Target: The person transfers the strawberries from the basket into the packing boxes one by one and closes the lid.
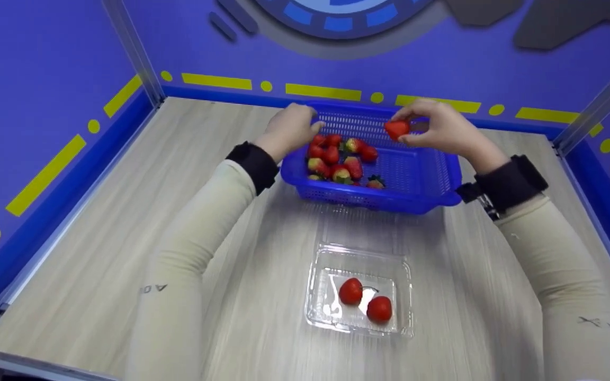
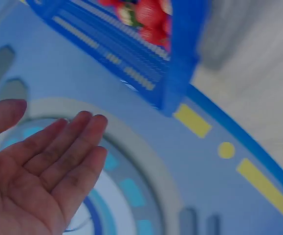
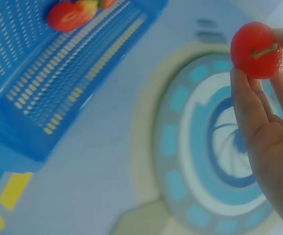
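Observation:
My right hand (image 1: 437, 124) pinches a red strawberry (image 1: 397, 129) between thumb and fingertips above the right part of a blue plastic basket (image 1: 421, 198). A short green stem shows on this strawberry (image 3: 257, 50) in the right wrist view. Over the basket's left end is my left hand (image 1: 292, 127), and in the left wrist view its palm and fingers (image 2: 77, 142) are extended with nothing in them. Several strawberries (image 1: 331, 154), some pale or with green leaves, lie in the left half of the basket.
In front of the basket a clear plastic box (image 1: 313, 301) stands with its lid unfolded towards the basket. Two red fruits (image 1: 351, 291) lie inside it, one beside a thin stem. Blue printed panels (image 1: 45, 79) wall the wood-patterned table (image 1: 167, 174) at the back and sides.

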Available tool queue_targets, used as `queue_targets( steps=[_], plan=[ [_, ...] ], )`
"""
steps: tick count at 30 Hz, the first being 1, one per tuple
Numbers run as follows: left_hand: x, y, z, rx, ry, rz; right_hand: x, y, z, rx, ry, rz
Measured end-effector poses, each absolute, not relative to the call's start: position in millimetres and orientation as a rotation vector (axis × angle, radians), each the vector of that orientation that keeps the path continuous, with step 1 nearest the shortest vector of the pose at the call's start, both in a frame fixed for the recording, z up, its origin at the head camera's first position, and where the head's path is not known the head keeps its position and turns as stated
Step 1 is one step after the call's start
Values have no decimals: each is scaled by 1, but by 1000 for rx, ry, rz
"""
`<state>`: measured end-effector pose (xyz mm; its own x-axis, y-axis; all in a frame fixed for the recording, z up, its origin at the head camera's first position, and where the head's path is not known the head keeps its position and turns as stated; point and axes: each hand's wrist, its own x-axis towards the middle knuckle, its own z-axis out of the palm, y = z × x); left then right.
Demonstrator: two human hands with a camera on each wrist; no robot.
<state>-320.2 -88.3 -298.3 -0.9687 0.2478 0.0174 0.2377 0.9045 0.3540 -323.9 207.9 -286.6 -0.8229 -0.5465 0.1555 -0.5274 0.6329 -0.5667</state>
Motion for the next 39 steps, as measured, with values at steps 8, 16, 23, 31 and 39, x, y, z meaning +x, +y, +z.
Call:
queue_targets(
  steps=[8,16,23,31,39],
  plan=[
    [-274,-82,-298,638,2964,764,-272,206,-297,-1201,2804,-979],
    [-226,-86,-315,803,2860,908,-234,202,-324,-1528,2837,-869],
    [-198,-100,-345,748,2697,974,-210,202,-351,-1685,2752,-877],
    [-171,-113,-385,527,2585,1066,-186,202,-384,-1739,2652,-844],
    [-166,-120,-420,352,2414,1232,-170,205,-408,-1634,2638,-794]
  ],
)
